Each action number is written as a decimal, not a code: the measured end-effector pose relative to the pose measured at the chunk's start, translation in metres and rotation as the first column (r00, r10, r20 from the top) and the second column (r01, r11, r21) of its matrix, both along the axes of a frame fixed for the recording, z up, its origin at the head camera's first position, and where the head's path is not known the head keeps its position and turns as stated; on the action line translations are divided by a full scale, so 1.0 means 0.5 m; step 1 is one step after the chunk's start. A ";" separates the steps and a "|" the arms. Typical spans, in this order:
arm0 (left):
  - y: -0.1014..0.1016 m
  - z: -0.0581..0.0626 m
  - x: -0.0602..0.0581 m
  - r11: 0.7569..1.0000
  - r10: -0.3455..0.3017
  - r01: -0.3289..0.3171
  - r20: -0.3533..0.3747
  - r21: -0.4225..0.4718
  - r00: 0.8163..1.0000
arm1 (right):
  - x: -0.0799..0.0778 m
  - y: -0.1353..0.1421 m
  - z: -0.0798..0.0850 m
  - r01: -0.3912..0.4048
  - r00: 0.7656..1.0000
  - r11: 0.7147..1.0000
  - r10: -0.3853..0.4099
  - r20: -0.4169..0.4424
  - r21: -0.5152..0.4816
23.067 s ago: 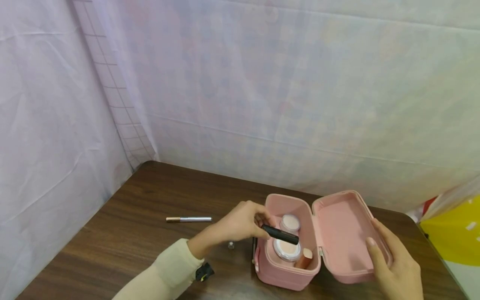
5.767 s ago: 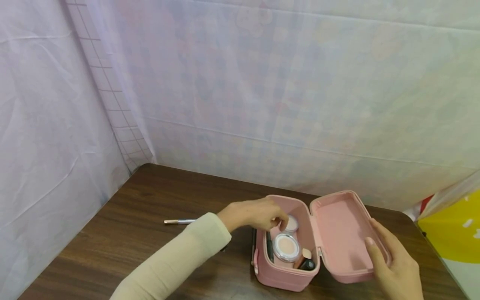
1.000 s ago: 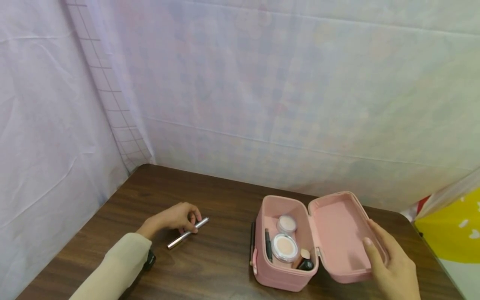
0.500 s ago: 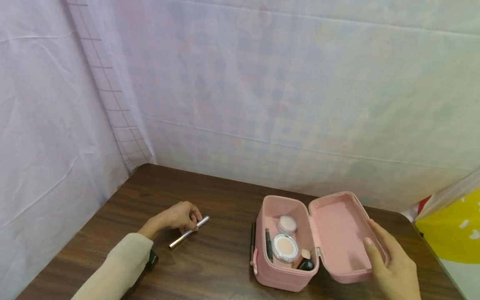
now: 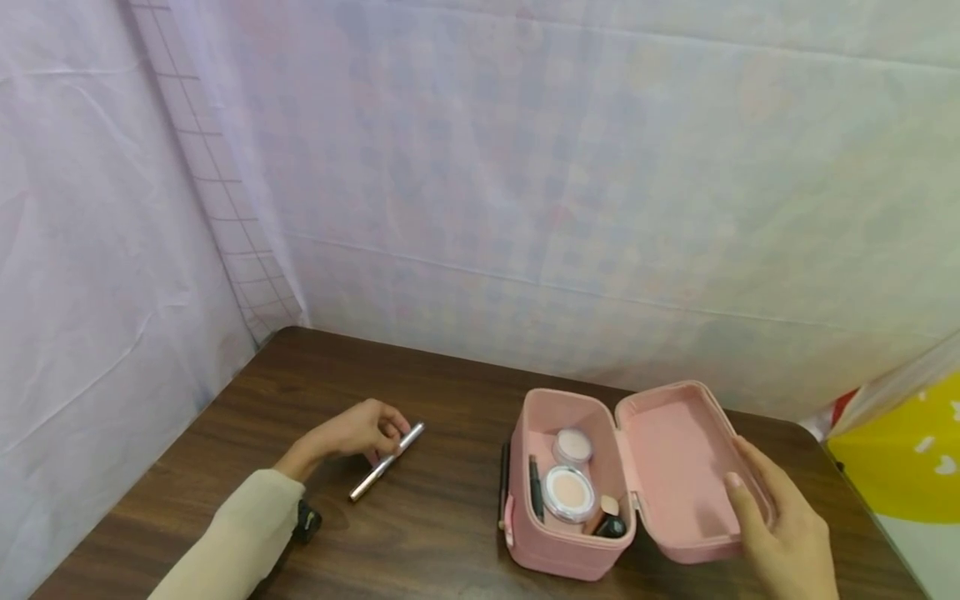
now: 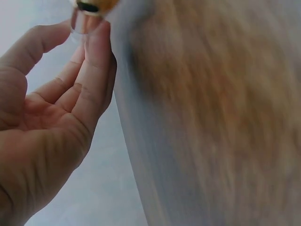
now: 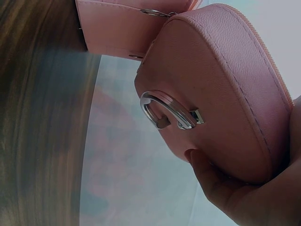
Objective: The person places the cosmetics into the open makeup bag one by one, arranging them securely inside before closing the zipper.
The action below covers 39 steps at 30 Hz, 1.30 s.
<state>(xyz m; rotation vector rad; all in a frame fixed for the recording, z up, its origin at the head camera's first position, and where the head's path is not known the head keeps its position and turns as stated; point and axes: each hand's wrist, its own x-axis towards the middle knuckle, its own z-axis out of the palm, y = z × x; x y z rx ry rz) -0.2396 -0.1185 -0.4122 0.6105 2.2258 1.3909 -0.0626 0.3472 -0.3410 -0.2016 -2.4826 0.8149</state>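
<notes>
Far left: white cloth [image 5: 90, 250] hanging, grid-lined strip next to it, then a pale checked curtain [image 5: 480, 192] across the back. Pale sleeve [image 5: 236, 525] comes in from the bottom left, black wrist device [image 5: 307, 522] under its cuff. Left hand [image 5: 356, 432]: thumb and fingers together, pinching the slim silver tube [image 5: 372, 476] near its middle. Tube slants over the dark wood table [image 5: 435, 537], gold-coloured end low and toward the left, silver end up and right; can't tell if it touches the wood. Left wrist view has only a shiny gold-tinted end at the fingertips, cut off by the top edge; rest is motion blur. Right of that, well apart from the tube, pink case [image 5: 562, 560] upright on the table, dark bar along its left outer side. Inside, left to right: black stick [image 5: 536, 493] leaning on the left wall, silver-rimmed compact [image 5: 567, 495] with a smaller round pot [image 5: 573, 446] behind it, tan-topped brown item [image 5: 609, 506] and a black-capped piece [image 5: 613, 527] in the near right corner. Lid [image 5: 678, 479] swung open to the right, hinged to the case. Right hand [image 5: 787, 525] clamped on the lid's outer edge, thumb inside, fingers round the back. Right wrist view: silver handle [image 7: 169, 107] on the lid's outer face. Far right, yellow sheet [image 5: 900, 458] beyond the table edge.
</notes>
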 end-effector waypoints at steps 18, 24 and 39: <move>0.038 0.024 0.002 0.978 -0.001 -0.008 0.040 0.210 0.999 | -0.001 0.001 0.001 0.011 1.000 1.000 -0.011 0.027 -0.013; 0.062 0.032 0.001 0.965 -0.009 -0.002 0.040 0.262 0.999 | -0.002 0.000 -0.001 0.026 0.999 1.000 -0.026 0.029 -0.006; 0.118 0.073 -0.001 0.929 -0.036 0.021 0.032 0.370 0.999 | -0.003 0.000 -0.001 0.017 1.000 1.000 -0.017 0.019 -0.013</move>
